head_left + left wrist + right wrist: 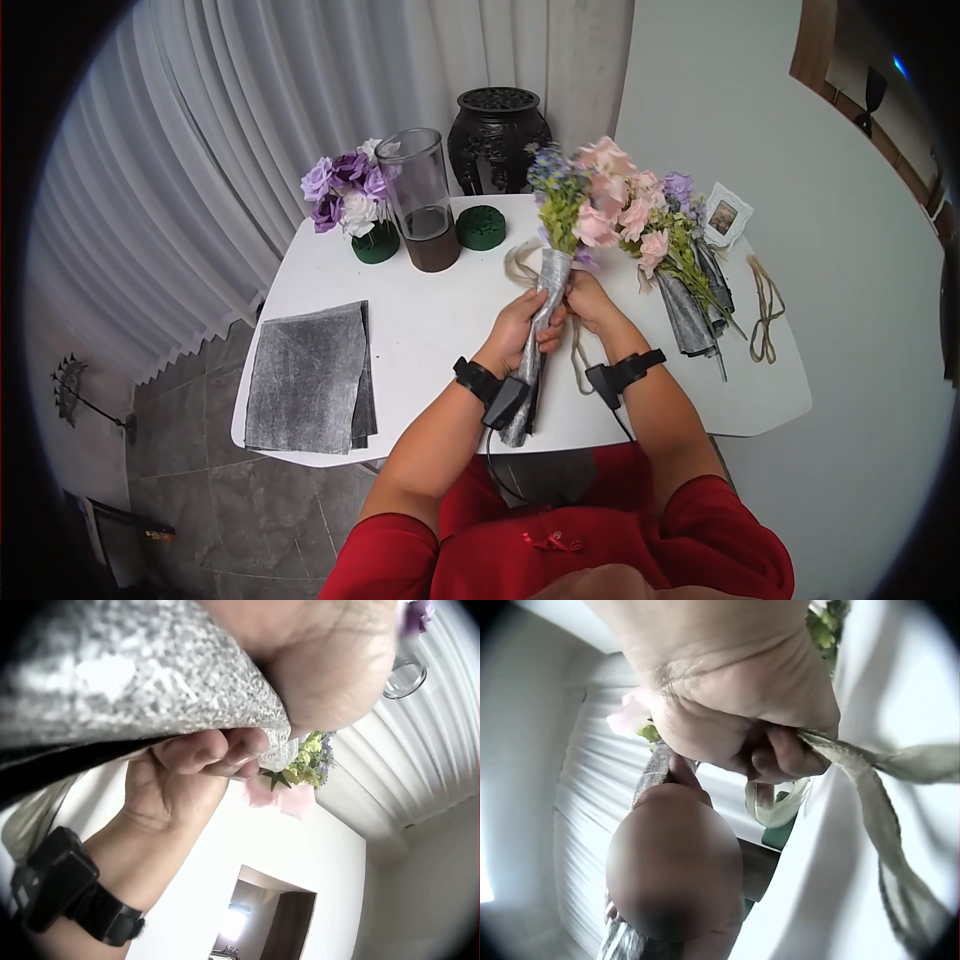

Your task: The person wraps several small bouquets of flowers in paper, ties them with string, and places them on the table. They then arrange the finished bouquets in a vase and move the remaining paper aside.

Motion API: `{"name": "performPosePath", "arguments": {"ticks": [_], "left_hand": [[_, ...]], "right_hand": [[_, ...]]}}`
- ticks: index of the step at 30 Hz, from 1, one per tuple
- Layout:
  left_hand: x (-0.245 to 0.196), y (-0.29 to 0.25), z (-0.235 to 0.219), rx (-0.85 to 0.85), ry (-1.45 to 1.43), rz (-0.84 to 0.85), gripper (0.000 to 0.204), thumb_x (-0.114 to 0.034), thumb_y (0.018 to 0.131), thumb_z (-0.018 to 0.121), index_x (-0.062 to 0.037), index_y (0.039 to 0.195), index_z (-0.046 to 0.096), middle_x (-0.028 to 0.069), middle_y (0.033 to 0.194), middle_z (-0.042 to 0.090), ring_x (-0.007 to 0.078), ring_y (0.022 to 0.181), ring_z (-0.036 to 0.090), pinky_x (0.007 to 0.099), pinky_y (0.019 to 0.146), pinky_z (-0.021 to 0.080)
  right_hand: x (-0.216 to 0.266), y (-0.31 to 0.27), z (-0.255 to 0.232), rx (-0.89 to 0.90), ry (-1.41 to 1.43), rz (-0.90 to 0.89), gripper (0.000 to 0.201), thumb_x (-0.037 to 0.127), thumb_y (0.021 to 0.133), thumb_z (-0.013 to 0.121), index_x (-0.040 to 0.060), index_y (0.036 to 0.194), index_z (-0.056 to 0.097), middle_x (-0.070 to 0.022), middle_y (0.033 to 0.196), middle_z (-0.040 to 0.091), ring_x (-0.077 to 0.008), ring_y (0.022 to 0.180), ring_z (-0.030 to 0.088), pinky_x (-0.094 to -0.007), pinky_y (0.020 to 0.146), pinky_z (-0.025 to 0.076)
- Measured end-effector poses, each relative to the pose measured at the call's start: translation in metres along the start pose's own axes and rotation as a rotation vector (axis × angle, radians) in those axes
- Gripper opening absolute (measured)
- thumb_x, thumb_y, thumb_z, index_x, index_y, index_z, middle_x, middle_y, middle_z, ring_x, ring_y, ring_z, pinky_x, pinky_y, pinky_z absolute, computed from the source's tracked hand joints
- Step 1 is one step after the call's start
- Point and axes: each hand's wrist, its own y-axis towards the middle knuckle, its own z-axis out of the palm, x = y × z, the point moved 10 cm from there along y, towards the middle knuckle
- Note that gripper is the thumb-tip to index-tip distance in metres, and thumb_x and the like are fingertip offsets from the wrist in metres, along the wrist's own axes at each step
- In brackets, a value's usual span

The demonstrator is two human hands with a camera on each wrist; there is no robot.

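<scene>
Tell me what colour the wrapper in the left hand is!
The wrapper is speckled silvery grey, showing best in the left wrist view.

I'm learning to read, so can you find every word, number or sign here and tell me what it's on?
There are no words, numbers or signs I can read.
Dark thing, low on the left: small coloured marks, too small to read.
Frame: its picture is too small to make out, and I can't see any letters.
Wrap, sheets and vase: no writing shows.
</scene>
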Motion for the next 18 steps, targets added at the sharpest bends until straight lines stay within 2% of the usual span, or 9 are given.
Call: {"name": "performPosePath", "arguments": {"ticks": [1,2,6,8,9,11,12,18], "left_hand": [[0.006,0.002,0.003,0.02,-0.005,-0.046,0.024,-0.027,0.099,0.036,-0.0085,0.113,0.045,0.004,0.074,0.046,0.0081,0.049,0.038,0.0219,0.042,0.034],[0.007,0.005,0.0,0.017,0.0,-0.056,0.024,-0.027,0.099,0.036,-0.0085,0.113,0.045,0.004,0.074,0.046,0.0081,0.049,0.038,0.0219,0.042,0.034],[0.025,0.009,-0.004,0.014,-0.01,-0.13,0.021,-0.025,0.099,0.036,-0.0079,0.106,0.045,0.0059,0.075,0.049,0.0087,0.049,0.039,0.0225,0.042,0.034],[0.026,0.009,-0.004,0.0,0.023,-0.134,0.02,-0.025,0.099,0.036,-0.0077,0.104,0.044,0.0065,0.076,0.05,0.009,0.049,0.039,0.0226,0.042,0.034],[0.024,0.009,-0.006,-0.026,0.026,-0.114,0.019,-0.025,0.1,0.036,-0.0076,0.103,0.044,0.0069,0.076,0.051,0.0092,0.049,0.039,0.0229,0.042,0.034],[0.021,0.009,-0.01,-0.055,0.033,-0.094,0.019,-0.024,0.1,0.036,-0.0074,0.102,0.044,0.0072,0.077,0.052,0.0094,0.049,0.039,0.0231,0.042,0.034],[0.02,0.009,-0.014,-0.086,0.052,-0.076,0.018,-0.024,0.1,0.036,-0.0074,0.102,0.043,0.0071,0.077,0.052,0.0094,0.048,0.039,0.0234,0.042,0.034],[0.015,0.007,-0.017,-0.186,0.131,-0.044,0.018,-0.024,0.1,0.035,-0.0074,0.1,0.042,0.0069,0.077,0.052,0.0093,0.048,0.038,0.0239,0.042,0.034]], "right_hand": [[0.006,-0.004,-0.001,-0.041,0.105,-0.045,0.022,0.009,0.094,0.04,0.0009,0.1,0.059,-0.0048,0.082,0.06,-0.0121,0.061,0.055,-0.0252,0.053,0.046],[-0.007,0.007,-0.007,0.014,0.124,-0.043,0.024,0.005,0.092,0.043,-0.0022,0.109,0.058,-0.009,0.092,0.064,-0.0171,0.075,0.062,-0.0288,0.067,0.053],[0.01,-0.015,-0.009,0.051,0.2,-0.045,0.025,0.006,0.091,0.047,-0.0021,0.111,0.059,-0.0092,0.092,0.064,-0.0176,0.079,0.063,-0.0291,0.071,0.053],[0.01,-0.016,-0.007,0.087,0.215,-0.026,0.025,0.007,0.09,0.05,0.0,0.111,0.06,-0.0065,0.092,0.064,-0.0122,0.073,0.06,-0.0242,0.063,0.05],[0.005,-0.011,-0.012,0.088,0.221,-0.031,0.025,0.007,0.09,0.05,0.0,0.111,0.06,-0.0065,0.092,0.064,-0.0122,0.073,0.06,-0.0242,0.063,0.05],[-0.01,0.002,-0.008,0.241,0.211,-0.043,0.024,0.007,0.09,0.05,0.0025,0.112,0.061,-0.0027,0.09,0.064,-0.006,0.066,0.054,-0.0191,0.053,0.04],[-0.01,0.0,-0.005,0.221,0.221,-0.029,0.024,0.008,0.089,0.051,0.0039,0.11,0.062,-0.0001,0.088,0.064,-0.0023,0.062,0.047,-0.0168,0.049,0.031],[-0.01,-0.004,-0.007,0.153,0.164,0.026,0.019,0.006,0.086,0.049,0.0022,0.099,0.062,-0.0006,0.086,0.063,-0.0035,0.062,0.048,-0.0171,0.047,0.031]]}}
